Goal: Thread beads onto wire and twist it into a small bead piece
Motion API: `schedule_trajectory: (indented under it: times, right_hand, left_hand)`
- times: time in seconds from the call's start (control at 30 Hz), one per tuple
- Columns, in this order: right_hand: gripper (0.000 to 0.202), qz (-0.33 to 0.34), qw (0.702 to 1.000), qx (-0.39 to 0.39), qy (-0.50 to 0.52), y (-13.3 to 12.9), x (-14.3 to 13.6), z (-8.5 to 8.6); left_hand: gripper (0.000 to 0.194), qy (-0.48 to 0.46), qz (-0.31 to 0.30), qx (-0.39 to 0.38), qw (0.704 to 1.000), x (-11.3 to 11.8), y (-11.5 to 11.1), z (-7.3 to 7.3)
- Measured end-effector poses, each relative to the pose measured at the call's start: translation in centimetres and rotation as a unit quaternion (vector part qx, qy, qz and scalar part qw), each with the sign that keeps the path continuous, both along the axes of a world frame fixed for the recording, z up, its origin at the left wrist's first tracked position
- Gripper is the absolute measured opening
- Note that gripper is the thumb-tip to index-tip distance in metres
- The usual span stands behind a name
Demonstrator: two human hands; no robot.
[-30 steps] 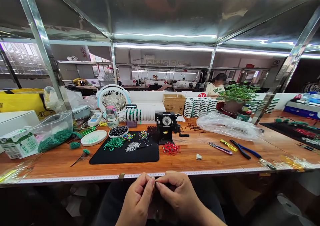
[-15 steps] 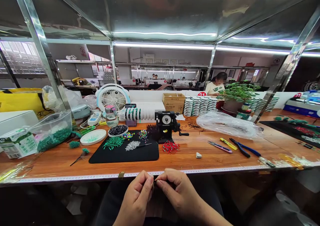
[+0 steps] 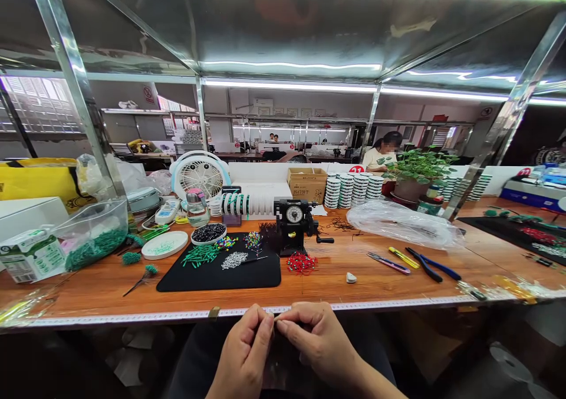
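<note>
My left hand [image 3: 248, 346] and my right hand [image 3: 312, 335] meet in front of the table's near edge, above my lap. Thumb and forefinger of each are pinched together, tips almost touching. Whatever lies between them is too small and dark to name. Beyond them a black mat [image 3: 212, 278] carries silver beads [image 3: 234, 260], green tube-like pieces [image 3: 201, 254] and colourful beads [image 3: 253, 240]. A dish of black beads [image 3: 209, 232] stands at the mat's back edge. Red cords with small beads [image 3: 302, 263] lie just right of the mat, before a black hand-crank winder [image 3: 294, 219].
Pliers [image 3: 428, 263], a yellow cutter [image 3: 404, 257] and tweezers [image 3: 389, 262] lie to the right, with a white lump [image 3: 351, 277] nearer. A plastic bag [image 3: 402, 223] and stacked spools [image 3: 354, 190] stand behind. At left are a white plate [image 3: 165, 244] and a fan [image 3: 200, 178]. A person [image 3: 382, 154] sits beyond.
My hands stay pinched together in nearly the same place. The camera view has tilted up slightly, so the table sits a little lower. Nothing on the table has visibly moved.
</note>
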State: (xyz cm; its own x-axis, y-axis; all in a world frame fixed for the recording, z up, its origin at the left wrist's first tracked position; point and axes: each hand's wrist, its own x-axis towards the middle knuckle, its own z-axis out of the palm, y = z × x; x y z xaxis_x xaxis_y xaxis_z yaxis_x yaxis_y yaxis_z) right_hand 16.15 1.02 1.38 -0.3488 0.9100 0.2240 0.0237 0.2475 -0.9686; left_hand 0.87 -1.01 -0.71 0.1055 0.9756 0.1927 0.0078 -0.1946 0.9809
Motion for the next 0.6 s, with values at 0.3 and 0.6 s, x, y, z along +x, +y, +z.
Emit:
schedule_trajectory:
  times: [0.3,0.6]
  right_hand:
    - [0.031,-0.003,1.000,-0.014,-0.024,0.28,0.26,-0.08]
    - [0.034,0.036,0.999,-0.032,-0.003,0.36,0.65,-0.59]
  left_hand:
    - [0.033,0.014,-0.004,0.000,1.000,-0.07,0.01,-0.11]
    - [0.033,0.012,0.008,0.010,1.000,-0.28,0.30,-0.75]
